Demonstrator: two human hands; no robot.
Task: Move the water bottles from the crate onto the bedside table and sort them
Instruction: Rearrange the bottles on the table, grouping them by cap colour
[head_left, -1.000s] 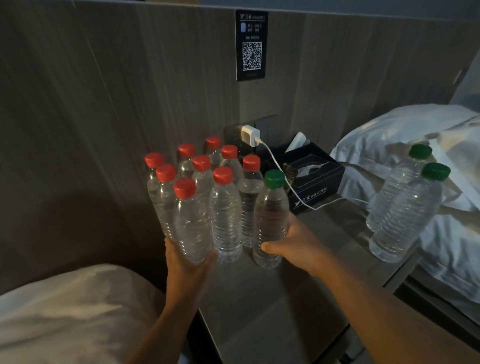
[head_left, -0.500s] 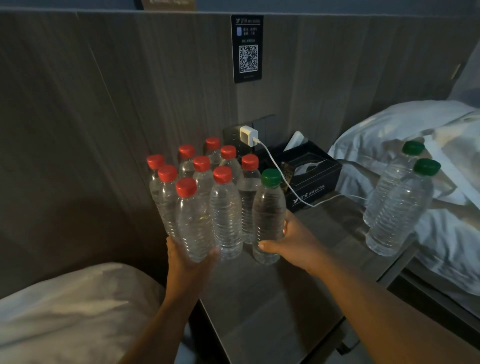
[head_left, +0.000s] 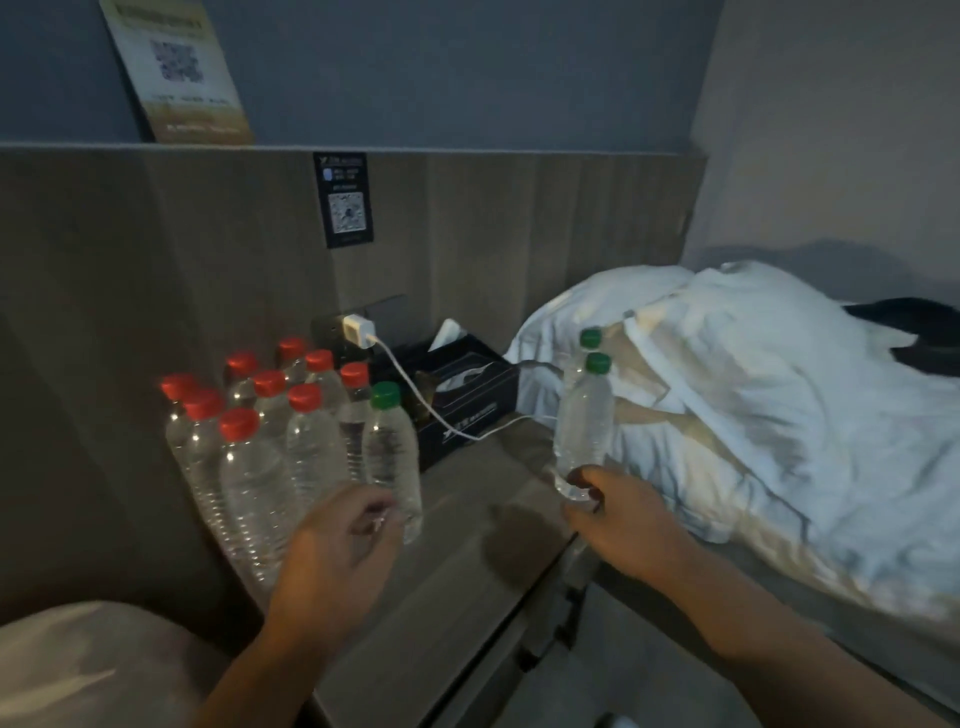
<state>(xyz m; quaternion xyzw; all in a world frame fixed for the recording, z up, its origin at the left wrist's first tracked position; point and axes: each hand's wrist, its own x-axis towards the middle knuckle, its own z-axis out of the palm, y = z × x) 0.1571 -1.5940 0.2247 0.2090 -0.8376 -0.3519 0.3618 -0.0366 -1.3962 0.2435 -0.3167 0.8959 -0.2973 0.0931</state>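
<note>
The right grip (head_left: 618, 519) pinches the base of a green-capped bottle (head_left: 583, 415) at the desk (head_left: 467, 571) edge. The left grip (head_left: 337, 540), loosely curled, holds nothing beside the red-capped cluster (head_left: 260, 467).

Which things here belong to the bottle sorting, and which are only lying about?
Job: red-capped bottles, green-capped bottle in the right hand, two other green-capped bottles, bedside table.
Lying about: tissue box, charger and cable, pillows, QR sign.
</note>
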